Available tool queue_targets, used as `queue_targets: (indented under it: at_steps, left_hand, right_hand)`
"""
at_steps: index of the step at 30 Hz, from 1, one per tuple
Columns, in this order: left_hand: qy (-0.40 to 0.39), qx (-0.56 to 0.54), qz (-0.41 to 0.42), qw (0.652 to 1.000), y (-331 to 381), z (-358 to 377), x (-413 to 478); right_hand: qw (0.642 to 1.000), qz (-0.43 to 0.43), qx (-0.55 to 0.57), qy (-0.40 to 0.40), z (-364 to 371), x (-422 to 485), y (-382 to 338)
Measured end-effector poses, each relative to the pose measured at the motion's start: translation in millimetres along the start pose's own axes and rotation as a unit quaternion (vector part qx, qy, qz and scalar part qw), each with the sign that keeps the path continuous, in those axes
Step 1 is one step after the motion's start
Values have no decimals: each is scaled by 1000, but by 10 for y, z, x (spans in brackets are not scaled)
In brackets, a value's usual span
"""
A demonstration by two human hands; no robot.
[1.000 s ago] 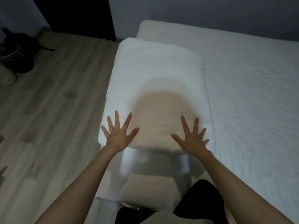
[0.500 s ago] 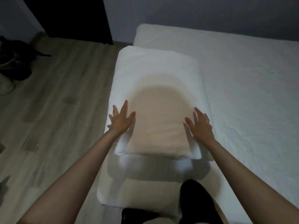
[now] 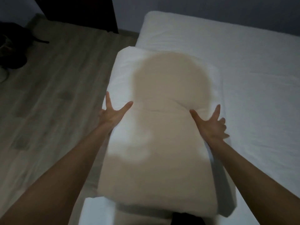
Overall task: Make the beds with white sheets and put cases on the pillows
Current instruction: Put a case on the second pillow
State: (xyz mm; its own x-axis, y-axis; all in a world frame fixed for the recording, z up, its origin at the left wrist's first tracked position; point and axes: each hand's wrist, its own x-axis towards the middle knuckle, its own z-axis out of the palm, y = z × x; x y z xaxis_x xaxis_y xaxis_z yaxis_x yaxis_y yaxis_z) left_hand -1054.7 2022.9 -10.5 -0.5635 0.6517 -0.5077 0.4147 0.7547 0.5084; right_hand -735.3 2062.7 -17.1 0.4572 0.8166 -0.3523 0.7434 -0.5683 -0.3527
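A wide bed [image 3: 243, 70] under a smooth white sheet is filling the right of the frame. A plump, rectangular white fabric pillow [image 3: 162, 135] is sitting lengthwise along its left edge, at centre. The left hand [image 3: 113, 114] and right hand [image 3: 211, 124] are pressing against its sides, fingers splayed.

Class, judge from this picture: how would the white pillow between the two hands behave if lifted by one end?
Probably floppy: the pillow creases and dents beside the right hand, so it would likely sag. Likely light for its size, since it looks puffy.
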Motion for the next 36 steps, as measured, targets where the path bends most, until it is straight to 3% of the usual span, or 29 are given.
queue_targets:
  at_steps: [3,9,12,21,29,36]
  left_hand:
    - [3,-22,-10,1000,39,149,232]
    - [36,-99,45,993,15,432,599]
    - [11,-137,26,990,-20,492,735]
    - [-4,-122,27,992,-147,553,992]
    - [42,-123,66,989,-173,601,1019]
    - [40,-144,5,989,-166,584,934]
  right_hand:
    - [1000,-13,4,24,185,170,-22]
    - [991,-64,17,114,471,387,18]
    - [987,-81,12,138,572,447,8]
    - [979,-66,-18,192,747,521,-46]
    - [978,-69,-10,198,844,606,-89]
    - [976,-68,102,178,714,759,-14]
